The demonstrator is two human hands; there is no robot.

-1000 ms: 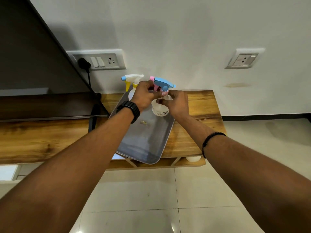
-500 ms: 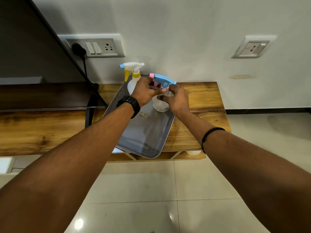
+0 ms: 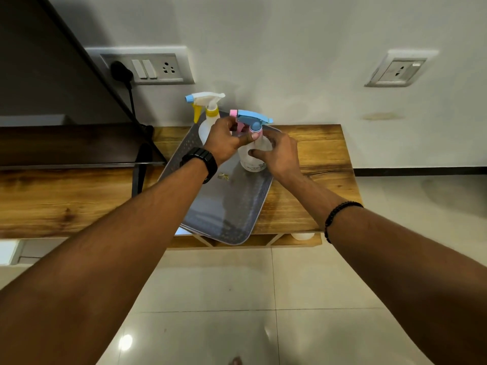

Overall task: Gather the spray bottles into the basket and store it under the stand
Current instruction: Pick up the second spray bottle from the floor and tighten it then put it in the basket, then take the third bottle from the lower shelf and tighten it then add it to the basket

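Head view: a clear plastic spray bottle with a blue-and-pink trigger head (image 3: 252,143) stands upright in a grey perforated plastic basket (image 3: 226,206) at the centre of the frame, gripped by both hands. The left hand (image 3: 224,140), a black watch (image 3: 201,162) on its wrist, pinches the neck just under the trigger; the right hand (image 3: 279,154) closes its fingers round the body. Just behind, upper centre, a second clear bottle with a white, blue and yellow sprayer (image 3: 207,114) stands in the basket's far corner. The basket rests on a wooden stand (image 3: 316,159) against a white wall (image 3: 290,48).
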